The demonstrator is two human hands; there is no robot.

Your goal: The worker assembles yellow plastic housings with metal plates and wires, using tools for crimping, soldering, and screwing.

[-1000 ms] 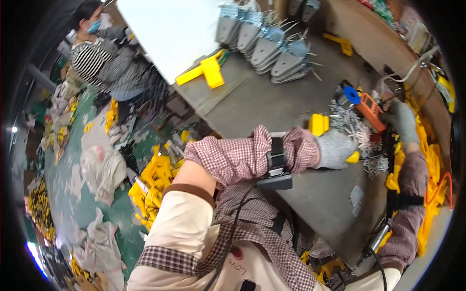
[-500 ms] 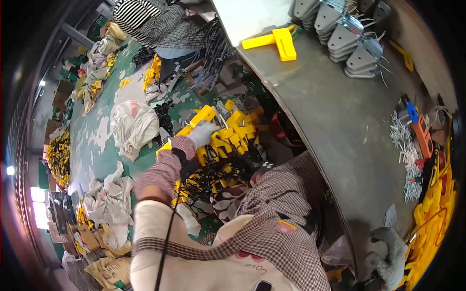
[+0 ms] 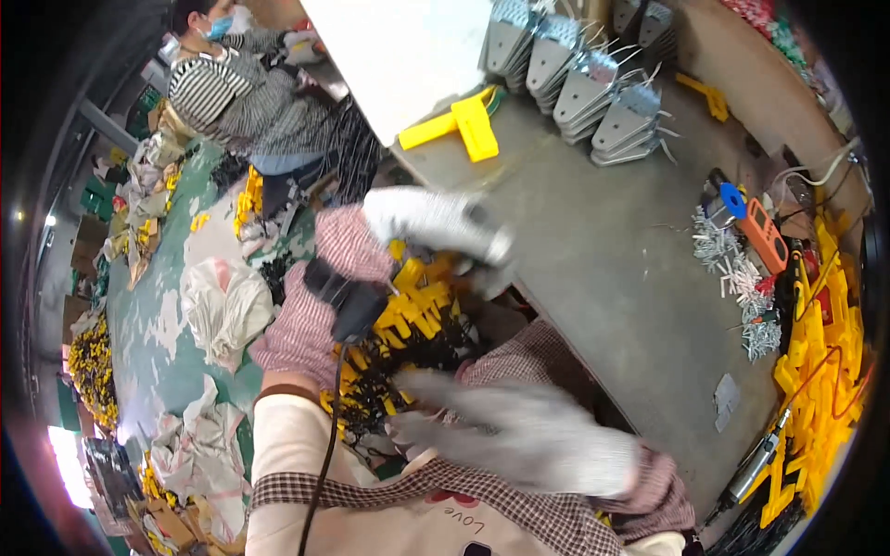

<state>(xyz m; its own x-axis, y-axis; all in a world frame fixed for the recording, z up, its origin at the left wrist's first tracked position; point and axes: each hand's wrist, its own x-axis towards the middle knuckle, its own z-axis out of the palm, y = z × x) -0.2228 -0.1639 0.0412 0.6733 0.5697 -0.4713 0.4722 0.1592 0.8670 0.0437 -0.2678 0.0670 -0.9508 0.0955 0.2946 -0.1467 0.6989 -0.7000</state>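
Observation:
My left hand [image 3: 431,221], in a pale glove, is raised by the table's edge, above a heap of yellow plastic parts with black cables [image 3: 408,310]. Its fingers bend downward and are smeared by motion. A blurred grey shape shows beneath them, and I cannot tell whether they hold it. A black device with a cable [image 3: 357,301] is strapped at that wrist. Over my lap, my gloved right hand [image 3: 528,431] reaches leftward toward the heap, blurred, its fingers stretched out and apart with nothing seen in them.
On the grey table [image 3: 593,250] lie a yellow part [image 3: 476,128], stacked grey metal brackets [image 3: 565,97], an orange meter [image 3: 763,236], small metal pieces [image 3: 732,278], an electric screwdriver [image 3: 756,468] and piled yellow parts [image 3: 820,371]. A co-worker [image 3: 250,102] sits beyond. White sacks [image 3: 222,306] lie on the green floor.
My left hand has lifted from the yellow heap and moved right to the table edge. My right hand has come left from the table's near right end. The view has shifted, showing more of the co-worker.

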